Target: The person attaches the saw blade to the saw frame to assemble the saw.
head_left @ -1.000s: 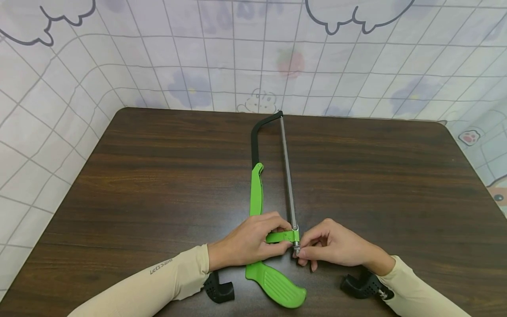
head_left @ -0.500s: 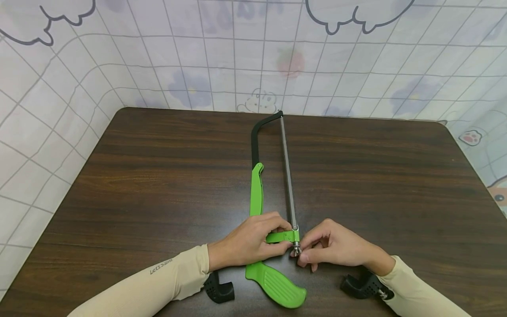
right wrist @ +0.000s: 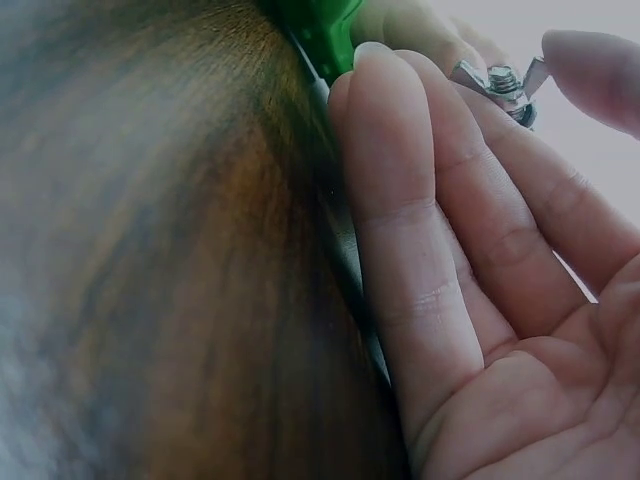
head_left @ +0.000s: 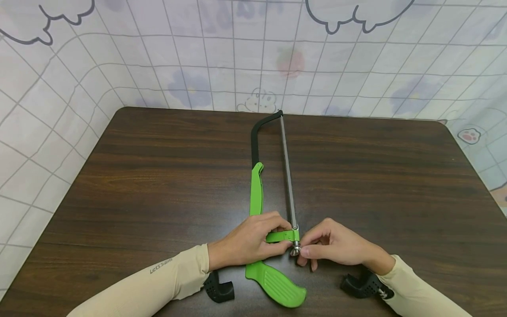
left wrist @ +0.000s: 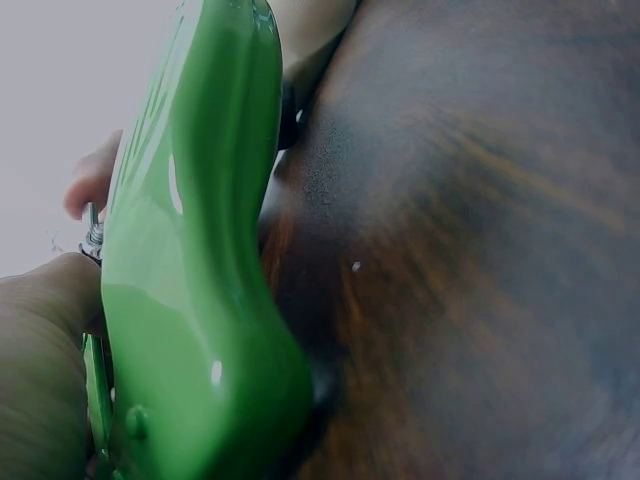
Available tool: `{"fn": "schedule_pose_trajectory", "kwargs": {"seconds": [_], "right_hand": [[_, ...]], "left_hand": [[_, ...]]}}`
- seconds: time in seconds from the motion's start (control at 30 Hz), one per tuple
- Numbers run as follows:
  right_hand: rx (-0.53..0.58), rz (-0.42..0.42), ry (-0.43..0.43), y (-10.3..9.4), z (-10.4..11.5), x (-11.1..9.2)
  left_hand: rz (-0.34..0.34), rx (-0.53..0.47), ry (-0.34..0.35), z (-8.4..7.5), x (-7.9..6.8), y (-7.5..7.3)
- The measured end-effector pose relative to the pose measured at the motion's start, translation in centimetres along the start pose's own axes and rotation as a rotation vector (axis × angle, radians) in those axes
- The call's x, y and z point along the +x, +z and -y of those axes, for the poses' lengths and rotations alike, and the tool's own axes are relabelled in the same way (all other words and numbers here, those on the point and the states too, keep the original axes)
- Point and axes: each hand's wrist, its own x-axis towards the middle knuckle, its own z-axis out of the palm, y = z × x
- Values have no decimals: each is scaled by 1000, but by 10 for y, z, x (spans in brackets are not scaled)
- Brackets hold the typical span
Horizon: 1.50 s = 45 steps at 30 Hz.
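A hacksaw with a green-and-black frame (head_left: 256, 189) lies on the dark wooden table, its grey blade (head_left: 288, 176) along the right side. My left hand (head_left: 253, 237) reaches across the frame and grips the green lower arm holding the blade's near end. At that end sits a metal wing nut (head_left: 295, 251). My right hand (head_left: 336, 246) has thumb and forefinger at it. In the right wrist view the thumb touches one wing of the wing nut (right wrist: 508, 92), while the other fingers extend beside it. The green handle (left wrist: 190, 260) fills much of the left wrist view.
The dark wood-grain table (head_left: 158, 176) stretches around the saw on both sides. A patterned, gridded sheet (head_left: 222, 53) rises behind its far edge. Black wrist devices sit under both sleeves, the left one (head_left: 219, 288) close to the saw handle.
The wing nut's wings stand at a different angle as the right thumb and finger shift slightly at it. The left hand and the saw stay in place.
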Motion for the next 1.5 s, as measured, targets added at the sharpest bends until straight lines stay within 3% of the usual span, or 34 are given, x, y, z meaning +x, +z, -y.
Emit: {"fn": "schedule_pose_trajectory", "kwargs": {"seconds": [0.43, 0.87, 1.13, 1.37, 1.5], "right_hand": [[48, 10, 7, -1, -3, -1], [10, 6, -6, 1, -2, 0], [-15, -37, 105, 2, 0, 0], [40, 5, 24, 1, 0, 0], [74, 17, 33, 1, 1, -1]], "left_hand": [[-2, -1, 3, 1, 0, 0], [0, 1, 6, 0, 1, 0], [-4, 8, 11, 1, 1, 0], [-3, -4, 7, 0, 0, 0], [-3, -4, 10, 0, 0, 0]]}}
